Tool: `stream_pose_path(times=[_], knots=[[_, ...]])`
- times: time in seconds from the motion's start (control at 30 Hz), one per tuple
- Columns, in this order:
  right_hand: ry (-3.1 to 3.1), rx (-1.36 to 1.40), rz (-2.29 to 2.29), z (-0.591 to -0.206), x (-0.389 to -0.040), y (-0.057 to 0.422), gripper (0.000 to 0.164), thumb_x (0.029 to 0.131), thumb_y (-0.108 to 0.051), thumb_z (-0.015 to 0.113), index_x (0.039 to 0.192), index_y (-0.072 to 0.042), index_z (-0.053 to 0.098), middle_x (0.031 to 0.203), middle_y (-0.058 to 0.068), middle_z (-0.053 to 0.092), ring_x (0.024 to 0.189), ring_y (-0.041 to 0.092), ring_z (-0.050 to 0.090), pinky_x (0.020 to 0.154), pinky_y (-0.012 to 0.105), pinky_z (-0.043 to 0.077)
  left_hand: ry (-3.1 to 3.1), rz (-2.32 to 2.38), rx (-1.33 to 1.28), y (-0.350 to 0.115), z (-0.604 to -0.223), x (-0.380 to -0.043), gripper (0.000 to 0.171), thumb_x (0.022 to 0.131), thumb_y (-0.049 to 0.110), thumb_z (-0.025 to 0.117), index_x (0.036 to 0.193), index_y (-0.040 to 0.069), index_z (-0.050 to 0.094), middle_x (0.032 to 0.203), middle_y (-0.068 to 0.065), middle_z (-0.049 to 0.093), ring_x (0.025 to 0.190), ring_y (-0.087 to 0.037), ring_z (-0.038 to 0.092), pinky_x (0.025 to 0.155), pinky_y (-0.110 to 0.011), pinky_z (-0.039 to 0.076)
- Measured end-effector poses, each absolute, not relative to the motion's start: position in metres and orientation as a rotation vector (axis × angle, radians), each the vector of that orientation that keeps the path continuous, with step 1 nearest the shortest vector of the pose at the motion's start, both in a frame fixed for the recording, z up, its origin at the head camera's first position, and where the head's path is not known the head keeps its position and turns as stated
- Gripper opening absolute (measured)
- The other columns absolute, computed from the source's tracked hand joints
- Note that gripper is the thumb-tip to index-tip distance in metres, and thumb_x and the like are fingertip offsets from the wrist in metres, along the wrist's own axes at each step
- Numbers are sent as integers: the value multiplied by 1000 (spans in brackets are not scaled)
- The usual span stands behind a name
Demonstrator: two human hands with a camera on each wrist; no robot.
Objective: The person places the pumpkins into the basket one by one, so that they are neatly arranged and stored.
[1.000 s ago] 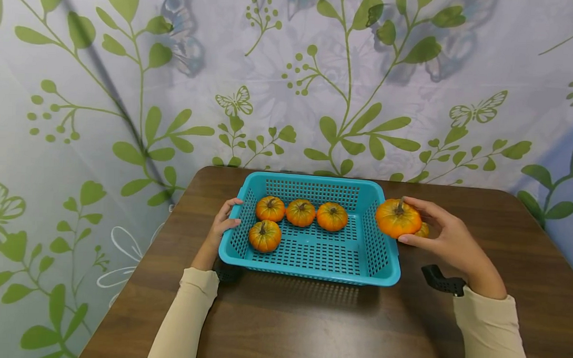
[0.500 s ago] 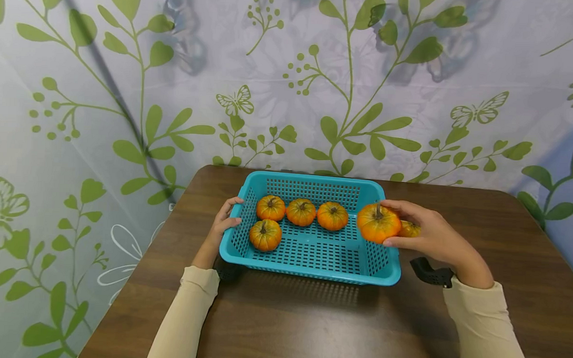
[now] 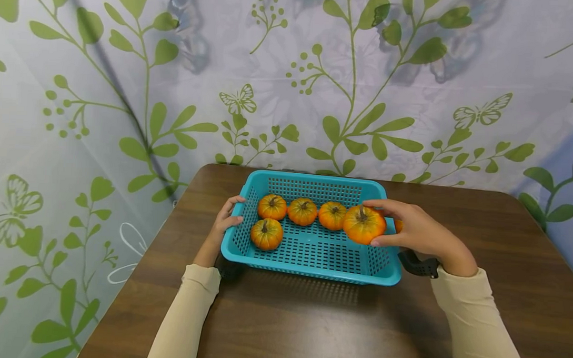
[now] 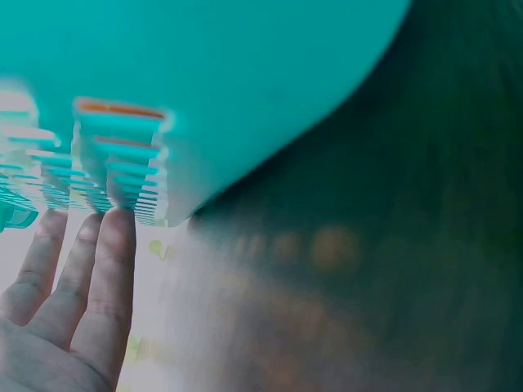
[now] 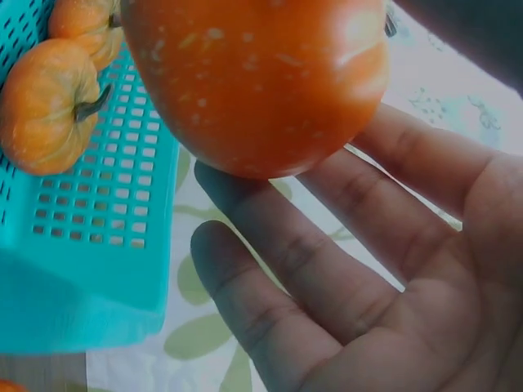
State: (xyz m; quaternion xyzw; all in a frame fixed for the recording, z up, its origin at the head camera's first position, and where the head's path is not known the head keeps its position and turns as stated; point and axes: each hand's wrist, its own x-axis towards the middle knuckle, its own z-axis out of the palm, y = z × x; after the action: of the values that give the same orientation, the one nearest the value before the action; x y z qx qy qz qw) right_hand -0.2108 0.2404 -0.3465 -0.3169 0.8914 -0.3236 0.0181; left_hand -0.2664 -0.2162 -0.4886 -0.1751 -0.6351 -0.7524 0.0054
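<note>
My right hand point(image 3: 417, 231) holds a small orange pumpkin point(image 3: 363, 224) by its side, over the right end of a turquoise plastic basket point(image 3: 311, 274). In the right wrist view this pumpkin point(image 5: 261, 82) fills the top, with several fingers spread beneath it. My left hand point(image 3: 224, 224) grips the basket's left rim, thumb and a fingertip over the edge; in the left wrist view its fingers point(image 4: 106, 286) lie against the outer wall. Inside the basket sit three pumpkins in a back row, such as the leftmost one point(image 3: 272, 207), and another pumpkin point(image 3: 266, 234) in front of them.
One more pumpkin point(image 3: 398, 226) shows partly behind my right hand, to the right of the basket. The basket stands on a dark brown wooden table point(image 3: 300, 327). Behind the table hangs a cloth point(image 3: 289, 95) printed with leaves and butterflies.
My right hand has carried the pumpkin leftward, from the basket's right rim to over its inside. The left hand stays on the rim, and the basket stays in place.
</note>
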Motion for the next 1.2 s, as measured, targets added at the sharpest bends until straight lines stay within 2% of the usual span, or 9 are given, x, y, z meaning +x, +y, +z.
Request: stream_pose_path(times=[0.17, 0.4, 0.67, 0.93, 1.2], knots=[[2735, -986, -966, -345, -215, 232, 75, 86, -21, 92, 150, -1, 58, 145, 21, 64, 121, 42, 67, 96, 61, 56, -1977, -2345, -561, -216, -489, -267, 43, 92, 5, 50, 129, 25, 58, 149, -36, 46, 118, -24, 61, 92, -29, 56], [2637, -981, -995, -344, -222, 220, 73, 87, -20, 92, 149, 2, 58, 143, 23, 64, 120, 40, 66, 99, 63, 54, -1989, -2352, -567, -215, -486, -266, 44, 93, 5, 49, 129, 28, 56, 150, -37, 42, 121, -29, 57, 94, -30, 56], [2529, -1017, -1019, -344, -234, 204, 73, 88, -15, 91, 148, 6, 57, 141, 24, 63, 119, 38, 66, 101, 63, 53, -2009, -2345, -545, -214, -482, -263, 43, 94, 6, 48, 130, 28, 56, 154, -39, 39, 128, -43, 50, 96, -32, 55], [2436, -1058, -1004, -345, -244, 188, 72, 88, -11, 89, 150, 5, 55, 142, 23, 63, 123, 41, 65, 104, 60, 53, -2004, -2339, -543, -215, -482, -263, 43, 93, 5, 49, 128, 30, 57, 151, -34, 42, 126, -38, 53, 95, -31, 55], [2411, -1081, -959, -353, -254, 174, 69, 89, -13, 89, 148, 4, 57, 139, 20, 66, 120, 37, 67, 104, 57, 53, -2006, -2331, -562, -215, -484, -263, 43, 93, 6, 49, 130, 27, 55, 152, -43, 38, 123, -33, 55, 95, -30, 55]])
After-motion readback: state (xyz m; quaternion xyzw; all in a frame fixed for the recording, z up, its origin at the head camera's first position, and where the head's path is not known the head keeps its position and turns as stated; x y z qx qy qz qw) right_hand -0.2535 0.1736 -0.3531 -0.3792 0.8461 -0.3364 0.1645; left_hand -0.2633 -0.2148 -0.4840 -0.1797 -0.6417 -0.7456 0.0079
